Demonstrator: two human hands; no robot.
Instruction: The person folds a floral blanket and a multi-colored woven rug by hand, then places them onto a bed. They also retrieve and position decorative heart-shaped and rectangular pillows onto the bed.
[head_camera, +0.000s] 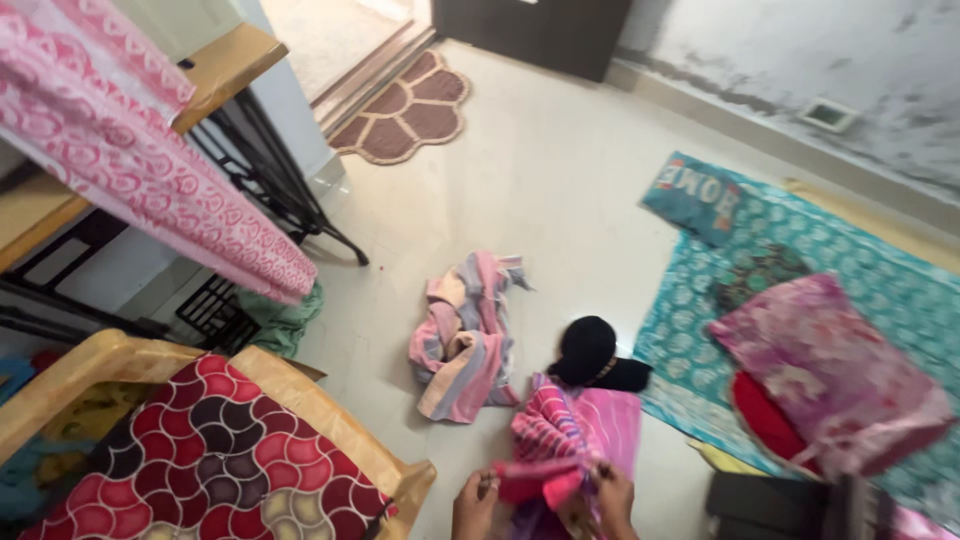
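Both my hands hold one pink striped cloth (572, 432) at the bottom middle of the head view. My left hand (474, 504) pinches its left edge and my right hand (612, 498) grips its right edge, with a folded band of the cloth stretched between them. The rest of the cloth lies on the pale tiled floor in front of my hands. A black garment (592, 356) sits just beyond it. A crumpled pink, grey and cream striped cloth (462, 336) lies on the floor to the left of the black one.
A teal patterned sheet (880, 270) covers the floor at right, with a pink floral cloth (830, 372), a red item (762, 416) and a blue cushion (692, 196) on it. A wooden chair with a red patterned seat (215, 450) stands at lower left. A scalloped doormat (405, 108) lies by the doorway.
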